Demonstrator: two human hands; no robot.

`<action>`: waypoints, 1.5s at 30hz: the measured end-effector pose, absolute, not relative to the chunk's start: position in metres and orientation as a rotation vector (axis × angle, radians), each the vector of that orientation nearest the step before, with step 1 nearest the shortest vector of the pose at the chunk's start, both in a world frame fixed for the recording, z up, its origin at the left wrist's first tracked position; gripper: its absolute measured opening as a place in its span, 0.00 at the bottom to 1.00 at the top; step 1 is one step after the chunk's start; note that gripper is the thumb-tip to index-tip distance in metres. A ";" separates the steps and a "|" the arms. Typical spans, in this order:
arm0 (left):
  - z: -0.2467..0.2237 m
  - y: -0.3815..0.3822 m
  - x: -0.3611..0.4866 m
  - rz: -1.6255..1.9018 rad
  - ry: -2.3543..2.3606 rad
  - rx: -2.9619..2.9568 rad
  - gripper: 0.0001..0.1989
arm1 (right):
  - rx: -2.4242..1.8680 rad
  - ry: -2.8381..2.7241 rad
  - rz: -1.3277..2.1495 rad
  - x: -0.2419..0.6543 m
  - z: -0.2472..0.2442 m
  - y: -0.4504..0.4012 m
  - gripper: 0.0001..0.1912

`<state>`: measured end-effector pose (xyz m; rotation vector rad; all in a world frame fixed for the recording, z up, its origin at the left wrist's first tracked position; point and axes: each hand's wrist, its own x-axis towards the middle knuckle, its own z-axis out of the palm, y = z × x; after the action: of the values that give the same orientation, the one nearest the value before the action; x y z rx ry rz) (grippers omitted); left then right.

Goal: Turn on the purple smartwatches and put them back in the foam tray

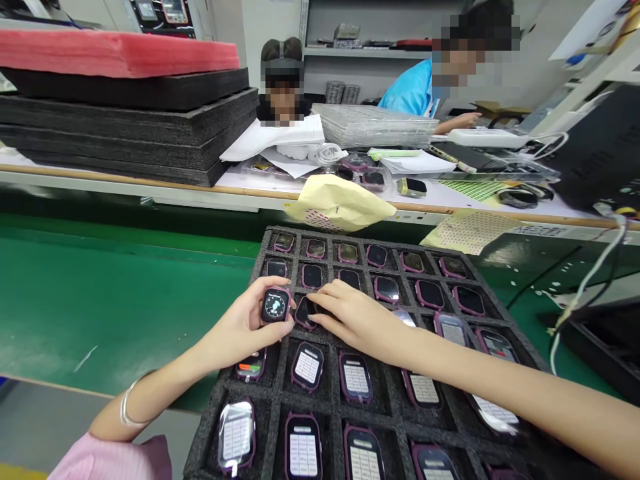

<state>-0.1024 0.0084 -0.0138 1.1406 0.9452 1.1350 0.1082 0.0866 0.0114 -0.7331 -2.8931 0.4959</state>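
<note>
Holding a lit watch (275, 307), the left hand (251, 321) shows possible blurred lettering (275, 295).

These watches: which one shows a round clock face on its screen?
The watch in the left hand. It shows a round dial; those visible in the black foam tray look dark or show other displays, like pale grids.

Purple-rimmed watch (275, 305) held face-up w/ clock dial lit, nr. dark-scrn. 2nd watch (303, 313) at tray slot (271, 433).
</note>
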 end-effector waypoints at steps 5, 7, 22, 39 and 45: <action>-0.005 0.013 -0.101 1.165 1.057 1.179 0.21 | -1.011 -2.712 0.622 0.085 0.003 0.081 0.18; -0.001 0.017 -0.099 1.176 1.050 1.182 0.20 | -0.985 -2.627 0.761 0.087 0.004 0.084 0.16; -0.017 0.042 -0.094 1.113 0.942 1.074 0.17 | -0.985 -1.852 1.780 0.102 0.022 0.107 0.15; -0.017 0.036 -0.091 1.052 0.996 1.160 0.14 | -0.825 -1.521 2.082 0.112 0.018 0.106 0.22; -0.020 0.035 -0.092 1.077 0.968 1.196 0.11 | -0.737 -1.415 2.253 0.113 0.017 0.104 0.24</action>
<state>-0.0919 0.0354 -0.0197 1.1962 0.9684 1.0771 0.1125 0.1042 0.0165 -0.7366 -1.4153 2.2529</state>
